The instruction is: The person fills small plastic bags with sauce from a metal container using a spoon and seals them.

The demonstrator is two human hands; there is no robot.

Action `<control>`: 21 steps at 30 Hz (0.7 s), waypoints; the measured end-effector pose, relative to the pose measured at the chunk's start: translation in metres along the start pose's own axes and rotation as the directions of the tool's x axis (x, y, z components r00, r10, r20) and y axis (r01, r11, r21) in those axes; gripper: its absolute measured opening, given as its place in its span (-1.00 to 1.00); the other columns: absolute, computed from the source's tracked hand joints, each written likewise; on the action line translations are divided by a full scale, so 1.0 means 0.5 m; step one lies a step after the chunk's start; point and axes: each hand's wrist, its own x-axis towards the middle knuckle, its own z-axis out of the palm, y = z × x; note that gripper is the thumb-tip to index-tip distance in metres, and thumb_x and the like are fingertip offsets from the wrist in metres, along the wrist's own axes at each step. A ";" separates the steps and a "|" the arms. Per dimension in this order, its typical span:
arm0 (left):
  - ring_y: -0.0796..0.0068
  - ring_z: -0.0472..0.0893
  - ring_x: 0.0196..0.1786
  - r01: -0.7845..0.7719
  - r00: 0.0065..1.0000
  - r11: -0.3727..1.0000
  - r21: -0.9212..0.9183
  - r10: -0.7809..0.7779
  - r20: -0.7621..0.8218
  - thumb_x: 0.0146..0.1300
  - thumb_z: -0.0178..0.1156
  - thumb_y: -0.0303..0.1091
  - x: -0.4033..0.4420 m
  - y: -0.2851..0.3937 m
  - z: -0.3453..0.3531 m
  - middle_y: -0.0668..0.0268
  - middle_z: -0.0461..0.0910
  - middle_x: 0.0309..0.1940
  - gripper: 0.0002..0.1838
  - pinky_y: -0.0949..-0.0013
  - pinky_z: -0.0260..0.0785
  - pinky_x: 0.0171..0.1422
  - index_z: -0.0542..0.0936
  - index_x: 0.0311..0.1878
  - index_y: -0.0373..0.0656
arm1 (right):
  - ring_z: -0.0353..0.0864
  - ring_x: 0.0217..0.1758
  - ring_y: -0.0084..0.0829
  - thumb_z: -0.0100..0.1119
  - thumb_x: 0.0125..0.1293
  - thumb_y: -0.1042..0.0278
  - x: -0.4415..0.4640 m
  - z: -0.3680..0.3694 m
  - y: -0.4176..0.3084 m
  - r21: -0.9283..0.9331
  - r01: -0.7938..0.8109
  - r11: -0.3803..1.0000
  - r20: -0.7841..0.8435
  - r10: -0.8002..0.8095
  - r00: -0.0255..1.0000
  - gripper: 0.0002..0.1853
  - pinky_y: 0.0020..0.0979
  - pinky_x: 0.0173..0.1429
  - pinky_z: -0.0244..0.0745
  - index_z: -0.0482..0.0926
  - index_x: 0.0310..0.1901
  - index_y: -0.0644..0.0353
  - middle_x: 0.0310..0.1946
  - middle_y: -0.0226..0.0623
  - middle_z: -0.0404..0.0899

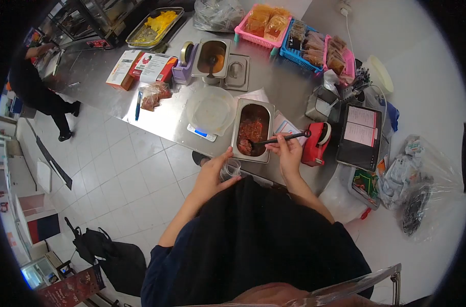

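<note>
My right hand (pixel 288 154) grips the black handle of a ladle (pixel 296 135). Its bowl end dips into chunky red sauce (pixel 251 128) inside a deep steel pan (pixel 269 109). Just below the pan's near left corner, my left hand (pixel 210 176) has its fingers curled round a small clear plastic cup (pixel 232 167). The cup's contents are hard to make out. Left of the pan, a round translucent tub (pixel 210 110) rests on a digital scale (pixel 201 133).
Behind stand a second steel pan (pixel 211 57) with a ladle, a steel lid (pixel 237 72), and pink (pixel 255 38) and blue (pixel 298 54) baskets of packets. A red tape dispenser (pixel 316 147) and a tablet (pixel 359 136) are at right. A person (pixel 33 84) stands far left.
</note>
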 end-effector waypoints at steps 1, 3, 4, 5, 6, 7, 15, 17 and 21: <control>0.10 0.54 0.14 -0.005 1.000 1.000 0.006 0.005 -0.016 -0.02 0.47 -0.24 0.000 0.000 -0.001 0.07 0.52 0.14 -0.22 0.20 0.37 0.19 0.37 0.28 -0.23 | 0.68 -0.27 -0.35 0.05 0.43 0.42 0.007 -0.013 0.008 0.052 -0.021 0.998 -0.045 0.024 0.999 -0.85 -0.35 -0.16 0.71 0.47 -0.10 0.33 -0.26 -0.15 0.59; 0.10 0.53 0.15 -0.014 0.999 1.000 0.022 0.015 -0.048 -0.03 0.48 -0.24 0.000 0.001 -0.006 0.08 0.52 0.12 -0.25 0.21 0.37 0.19 0.40 0.25 -0.21 | 0.68 -0.31 -0.34 0.08 0.41 0.41 0.018 -0.036 0.021 0.134 -0.037 0.990 -0.117 0.053 0.992 -0.88 -0.33 -0.20 0.70 0.48 -0.14 0.28 -0.28 -0.16 0.60; 0.10 0.52 0.15 -0.021 0.997 0.999 0.030 0.023 -0.072 -0.04 0.49 -0.25 0.002 0.003 -0.010 0.09 0.53 0.10 -0.25 0.21 0.37 0.19 0.42 0.24 -0.20 | 0.68 -0.32 -0.34 0.09 0.40 0.42 0.026 -0.047 0.025 0.169 -0.034 0.985 -0.132 0.057 0.990 -0.88 -0.32 -0.19 0.70 0.48 -0.15 0.28 -0.29 -0.16 0.60; 0.10 0.52 0.14 -0.028 0.995 0.999 0.038 0.032 -0.096 -0.05 0.49 -0.25 0.005 0.006 -0.015 0.09 0.54 0.07 -0.26 0.22 0.37 0.18 0.43 0.23 -0.19 | 0.68 -0.32 -0.34 0.10 0.39 0.43 0.033 -0.058 0.029 0.205 -0.032 0.978 -0.147 0.063 0.987 -0.89 -0.31 -0.19 0.71 0.48 -0.15 0.28 -0.30 -0.16 0.61; 0.10 0.52 0.13 -0.035 0.992 0.998 0.046 0.040 -0.118 -0.07 0.50 -0.25 0.007 0.009 -0.020 0.10 0.55 0.04 -0.26 0.22 0.37 0.17 0.45 0.22 -0.19 | 0.67 -0.32 -0.33 0.10 0.39 0.43 0.036 -0.062 0.029 0.240 -0.030 0.970 -0.162 0.070 0.984 -0.89 -0.29 -0.18 0.71 0.48 -0.15 0.27 -0.31 -0.17 0.61; 0.11 0.53 0.12 -0.021 0.990 0.999 0.047 0.027 -0.139 -0.08 0.51 -0.26 0.006 0.007 -0.022 0.11 0.55 0.03 -0.26 0.23 0.37 0.17 0.45 0.22 -0.19 | 0.67 -0.33 -0.33 0.11 0.38 0.44 0.039 -0.065 0.029 0.265 -0.048 0.963 -0.164 0.094 0.982 -0.90 -0.29 -0.18 0.71 0.48 -0.16 0.27 -0.31 -0.17 0.61; 0.30 0.58 0.03 0.019 0.955 0.997 -0.080 -0.042 -0.295 -0.18 0.57 -0.31 0.042 0.031 -0.050 0.18 0.63 -0.05 -0.19 0.28 0.38 0.17 0.44 0.21 -0.21 | 0.67 -0.30 -0.29 0.11 0.35 0.48 0.069 -0.072 0.015 0.378 -0.091 0.921 -0.166 0.165 0.972 -0.95 -0.24 -0.15 0.72 0.49 -0.21 0.24 -0.31 -0.21 0.58; 0.32 0.59 0.01 0.033 0.951 0.995 -0.095 -0.060 -0.305 -0.18 0.58 -0.30 0.062 0.034 -0.051 0.20 0.65 -0.07 -0.22 0.28 0.39 0.16 0.45 0.17 -0.21 | 0.67 -0.30 -0.30 0.11 0.35 0.48 0.081 -0.069 -0.004 0.441 -0.085 0.894 -0.124 0.154 0.980 -0.94 -0.24 -0.16 0.72 0.50 -0.19 0.25 -0.31 -0.21 0.59; 0.33 0.62 -0.03 0.012 0.953 0.996 -0.092 -0.039 -0.299 -0.18 0.58 -0.29 0.114 0.032 -0.044 0.22 0.67 -0.10 -0.29 0.29 0.40 0.15 0.47 0.08 -0.23 | 0.66 -0.30 -0.32 0.10 0.36 0.47 0.105 -0.046 -0.078 0.422 -0.031 0.906 -0.076 0.069 0.995 -0.92 -0.25 -0.17 0.71 0.51 -0.17 0.25 -0.29 -0.20 0.61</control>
